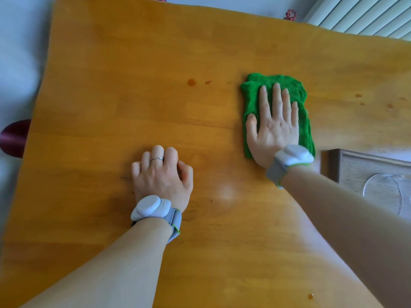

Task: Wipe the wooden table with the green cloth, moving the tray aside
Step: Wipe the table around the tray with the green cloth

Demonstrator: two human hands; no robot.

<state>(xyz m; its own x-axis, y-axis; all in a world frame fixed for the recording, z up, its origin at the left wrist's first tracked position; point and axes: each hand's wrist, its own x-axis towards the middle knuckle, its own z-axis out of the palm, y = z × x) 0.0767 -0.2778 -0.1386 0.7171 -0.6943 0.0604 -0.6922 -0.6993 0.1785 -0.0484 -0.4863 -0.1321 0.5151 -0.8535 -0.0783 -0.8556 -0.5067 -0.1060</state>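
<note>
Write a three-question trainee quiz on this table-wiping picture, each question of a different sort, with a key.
1. True or false: the right hand lies flat on the green cloth.
2. Where is the tray? A) far left B) near right edge C) under the cloth
3. Fill in: the left hand rests on the wooden ____ with curled fingers.

Key: 1 true; 2 B; 3 table.

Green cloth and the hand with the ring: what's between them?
Only bare wooden table shows in the head view between the green cloth and the left hand.
</note>
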